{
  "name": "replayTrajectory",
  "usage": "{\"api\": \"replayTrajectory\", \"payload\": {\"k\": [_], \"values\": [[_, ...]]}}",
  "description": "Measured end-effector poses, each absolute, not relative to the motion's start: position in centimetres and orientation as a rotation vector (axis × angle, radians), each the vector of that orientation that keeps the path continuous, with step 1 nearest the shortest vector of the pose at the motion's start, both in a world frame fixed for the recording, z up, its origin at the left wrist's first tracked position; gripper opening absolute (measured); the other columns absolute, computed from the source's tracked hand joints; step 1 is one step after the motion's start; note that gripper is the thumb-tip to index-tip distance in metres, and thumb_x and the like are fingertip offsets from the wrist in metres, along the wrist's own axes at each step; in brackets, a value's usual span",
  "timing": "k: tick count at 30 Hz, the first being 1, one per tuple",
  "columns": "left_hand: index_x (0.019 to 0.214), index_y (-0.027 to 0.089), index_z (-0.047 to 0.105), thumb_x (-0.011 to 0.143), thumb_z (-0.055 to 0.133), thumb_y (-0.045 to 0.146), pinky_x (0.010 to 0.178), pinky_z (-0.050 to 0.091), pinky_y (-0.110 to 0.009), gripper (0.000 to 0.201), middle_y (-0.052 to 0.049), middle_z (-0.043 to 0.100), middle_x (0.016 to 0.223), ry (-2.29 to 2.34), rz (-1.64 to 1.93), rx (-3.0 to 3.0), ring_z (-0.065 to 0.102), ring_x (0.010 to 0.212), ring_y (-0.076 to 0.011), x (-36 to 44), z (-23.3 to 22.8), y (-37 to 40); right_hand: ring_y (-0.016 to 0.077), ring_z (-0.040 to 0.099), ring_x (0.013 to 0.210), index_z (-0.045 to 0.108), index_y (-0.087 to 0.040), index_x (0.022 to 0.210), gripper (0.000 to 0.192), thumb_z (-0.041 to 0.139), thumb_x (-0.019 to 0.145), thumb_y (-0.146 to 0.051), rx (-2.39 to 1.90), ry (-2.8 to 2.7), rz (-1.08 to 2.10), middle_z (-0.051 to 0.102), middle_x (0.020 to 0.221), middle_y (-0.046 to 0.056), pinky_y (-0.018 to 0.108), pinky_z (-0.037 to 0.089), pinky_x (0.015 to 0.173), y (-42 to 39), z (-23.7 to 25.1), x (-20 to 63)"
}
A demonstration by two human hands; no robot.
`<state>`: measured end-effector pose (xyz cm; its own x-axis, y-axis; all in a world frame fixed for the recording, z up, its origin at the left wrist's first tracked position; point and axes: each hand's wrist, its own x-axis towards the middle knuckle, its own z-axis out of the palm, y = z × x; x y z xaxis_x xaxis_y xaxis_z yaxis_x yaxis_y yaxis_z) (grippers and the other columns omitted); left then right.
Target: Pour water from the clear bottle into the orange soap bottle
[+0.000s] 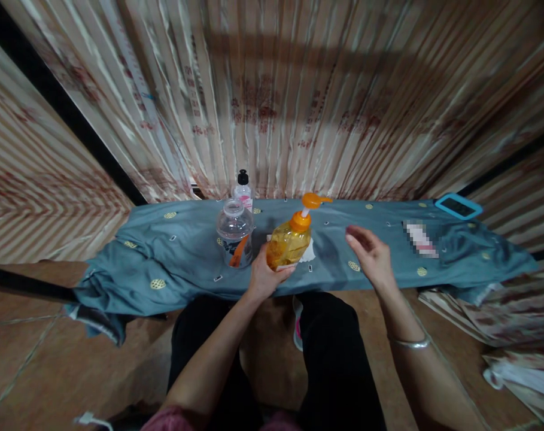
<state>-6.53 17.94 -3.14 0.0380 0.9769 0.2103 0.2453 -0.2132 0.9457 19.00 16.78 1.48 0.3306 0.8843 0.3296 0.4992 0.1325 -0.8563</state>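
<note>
My left hand (pixel 263 275) is wrapped round the lower part of a pump bottle (pixel 291 239) of clear yellow-orange liquid, which tilts to the right. Its orange pump head points right. To the right of the bottle, my right hand (pixel 369 254) is raised, fingers bent and thumb apart, with nothing seen in it. Left of the pump bottle stands a clear, wide plastic bottle (pixel 236 230) with an uncapped neck and a black and orange label. A clear bottle with a black cap (pixel 243 190) stands behind it. Partly hidden behind the pump bottle lies a white paper piece (pixel 308 252).
A blue-green cloth (pixel 186 251) with yellow pineapple prints covers the narrow table. Toward its right end lie a blurred-out packet (pixel 419 238) and a blue-rimmed device (pixel 458 206). Striped curtains (pixel 272 108) hang close behind and at both sides, along dark frame bars (pixel 65 99).
</note>
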Motion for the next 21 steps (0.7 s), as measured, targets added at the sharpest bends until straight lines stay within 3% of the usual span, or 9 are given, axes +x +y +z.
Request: {"api": "replayTrajectory", "payload": {"k": [4,7,9,14,21], "values": [[0.115,0.016,0.052,0.059,0.082,0.027,0.093,0.054,-0.041,0.064,-0.009,0.069,0.112,1.243,1.214,1.544,0.067,0.102,-0.0244,-6.5,-3.2,17.9,0.0194,0.063,0.109,0.066,-0.024,0.110,0.047,0.076,0.072,-0.048,-1.229,-1.477,0.571,0.069,0.116,0.005,0.038,0.045,0.101,17.5,6.2,12.4],[0.117,0.017,0.051,0.060,0.082,0.026,0.093,0.054,-0.041,0.065,-0.009,0.069,0.113,1.225,1.212,1.509,0.068,0.102,-0.0246,-6.5,-3.2,17.8,0.0195,0.064,0.103,0.066,-0.026,0.109,0.051,0.082,0.064,-0.045,-1.171,-1.489,0.577,0.071,0.109,0.002,0.038,0.046,0.098,18.5,7.3,9.3],[0.117,0.017,0.051,0.060,0.082,0.025,0.092,0.054,-0.041,0.066,-0.009,0.069,0.113,1.218,1.213,1.495,0.068,0.102,-0.0249,-6.5,-3.2,17.8,0.0203,0.064,0.093,0.065,-0.023,0.098,0.048,0.084,0.060,-0.047,-1.180,-1.439,0.559,0.071,0.099,0.002,0.040,0.047,0.093,19.2,7.3,8.0],[0.118,0.017,0.051,0.061,0.081,0.024,0.092,0.054,-0.041,0.065,-0.007,0.070,0.110,1.190,1.232,1.483,0.068,0.100,-0.0238,-6.6,-3.5,18.0,0.0175,0.062,0.081,0.065,-0.022,0.083,0.034,0.082,0.064,-0.044,-1.174,-1.367,0.560,0.069,0.085,0.000,0.036,0.047,0.086,20.5,6.8,6.6],[0.115,0.016,0.051,0.060,0.082,0.025,0.094,0.054,-0.041,0.064,-0.009,0.071,0.110,1.154,1.224,1.412,0.069,0.101,-0.0243,-6.9,-3.5,18.2,0.0158,0.064,0.086,0.068,-0.024,0.089,0.023,0.076,0.073,-0.040,-1.014,-1.486,0.830,0.071,0.089,-0.001,0.032,0.048,0.085,21.1,6.9,7.0]]}}
